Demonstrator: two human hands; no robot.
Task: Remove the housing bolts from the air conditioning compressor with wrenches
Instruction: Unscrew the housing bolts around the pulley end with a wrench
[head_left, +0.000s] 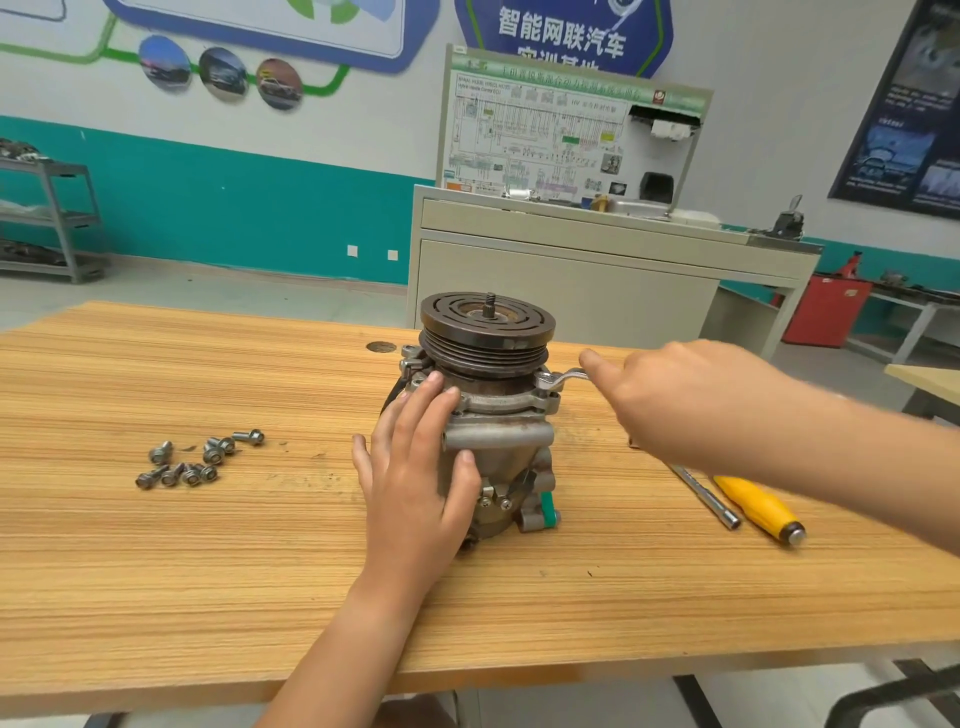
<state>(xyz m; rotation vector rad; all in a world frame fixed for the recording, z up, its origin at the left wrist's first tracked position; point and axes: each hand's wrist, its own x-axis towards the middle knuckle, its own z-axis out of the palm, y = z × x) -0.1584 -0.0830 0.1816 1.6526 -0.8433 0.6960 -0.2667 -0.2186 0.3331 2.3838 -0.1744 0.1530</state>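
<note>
The air conditioning compressor (498, 441) stands upright in the middle of the wooden table (208, 571), its dark grooved pulley (485, 332) on top. My left hand (415, 467) rests against the compressor's left side, fingers spread along the housing and thumb across its front. My right hand (670, 395) grips the handle of a silver ring wrench (558, 379). The wrench's ring end sits on a bolt at the housing's right flange, just below the pulley. Several removed bolts (200, 460) lie in a loose pile on the table to the left.
A yellow-handled screwdriver (761, 509) and a slim metal socket driver (706, 499) lie on the table to the right of the compressor, under my right forearm. Behind the table stands a grey training cabinet (571, 280) with a wiring-diagram board. A metal shelf (52, 218) is far left.
</note>
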